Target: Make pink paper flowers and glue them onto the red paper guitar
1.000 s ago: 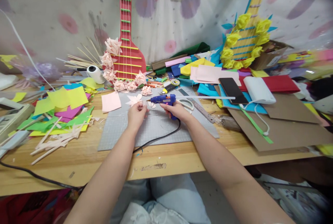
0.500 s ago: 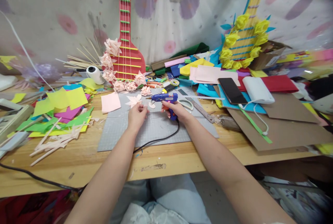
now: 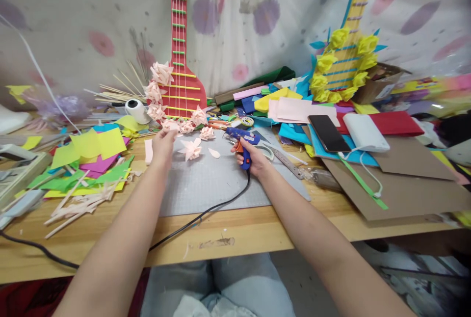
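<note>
My right hand [image 3: 255, 160] grips a blue glue gun [image 3: 245, 143], a finger at its orange trigger and the nozzle pointing left. The gun's black cord [image 3: 206, 211] runs down across the table. My left hand [image 3: 164, 147] is closed at the fingertips, just in front of the pink paper flowers at the foot of a red paper guitar [image 3: 186, 91]; what it pinches, if anything, I cannot make out. Between the hands, a pale pink paper flower [image 3: 191, 150] and a loose petal [image 3: 214, 153] lie on the grey cutting mat [image 3: 217, 187]. Behind them sits a smaller pink rose [image 3: 207, 133].
Paper scraps [image 3: 91, 150] are heaped at left. Scissors [image 3: 268, 151] and a metal ruler [image 3: 289, 164] lie right of the gun. Further right are a phone [image 3: 328, 133], a white power bank [image 3: 366, 132] and cardboard [image 3: 397, 184]. A yellow guitar [image 3: 344, 62] stands behind.
My left hand has moved left, from beside the pink flower to the front of the red guitar. The glue gun has tilted and shifted slightly right, still in my right hand.
</note>
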Action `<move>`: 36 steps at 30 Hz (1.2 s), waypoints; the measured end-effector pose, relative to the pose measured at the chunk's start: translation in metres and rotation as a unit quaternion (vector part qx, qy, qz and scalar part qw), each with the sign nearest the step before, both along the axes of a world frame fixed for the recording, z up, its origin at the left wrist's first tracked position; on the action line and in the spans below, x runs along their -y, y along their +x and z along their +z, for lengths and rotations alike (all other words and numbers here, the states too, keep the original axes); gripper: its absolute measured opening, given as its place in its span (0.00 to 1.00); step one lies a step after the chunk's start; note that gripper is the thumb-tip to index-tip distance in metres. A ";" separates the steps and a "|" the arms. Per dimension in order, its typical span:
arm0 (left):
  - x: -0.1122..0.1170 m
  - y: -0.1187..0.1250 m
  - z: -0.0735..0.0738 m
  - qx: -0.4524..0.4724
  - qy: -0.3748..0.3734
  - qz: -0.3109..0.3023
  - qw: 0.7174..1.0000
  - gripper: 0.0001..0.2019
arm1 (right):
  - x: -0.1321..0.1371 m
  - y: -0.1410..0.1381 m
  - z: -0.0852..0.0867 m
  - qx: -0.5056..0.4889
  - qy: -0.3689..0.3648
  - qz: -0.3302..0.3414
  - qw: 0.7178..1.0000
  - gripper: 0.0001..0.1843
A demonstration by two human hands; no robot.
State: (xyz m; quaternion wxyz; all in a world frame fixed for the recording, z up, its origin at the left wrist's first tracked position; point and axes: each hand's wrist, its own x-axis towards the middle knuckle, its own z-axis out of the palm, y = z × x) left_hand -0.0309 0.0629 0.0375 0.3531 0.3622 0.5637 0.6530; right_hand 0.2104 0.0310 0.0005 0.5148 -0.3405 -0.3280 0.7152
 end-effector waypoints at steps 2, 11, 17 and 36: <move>-0.005 -0.008 0.002 0.017 -0.073 -0.040 0.996 0.05 | 0.000 -0.001 -0.001 0.003 -0.001 0.007 1.000 0.16; 0.029 -0.017 0.019 0.073 -0.239 -0.198 0.948 0.06 | -0.003 -0.001 -0.005 0.012 -0.004 0.008 1.000 0.16; 0.041 -0.033 0.030 -0.067 -0.246 -0.214 0.943 0.11 | -0.002 -0.001 -0.005 0.012 -0.005 0.005 1.000 0.17; 0.030 -0.029 0.012 -0.051 -0.151 -0.157 0.975 0.11 | 0.000 -0.001 -0.005 0.023 0.009 0.012 1.000 0.18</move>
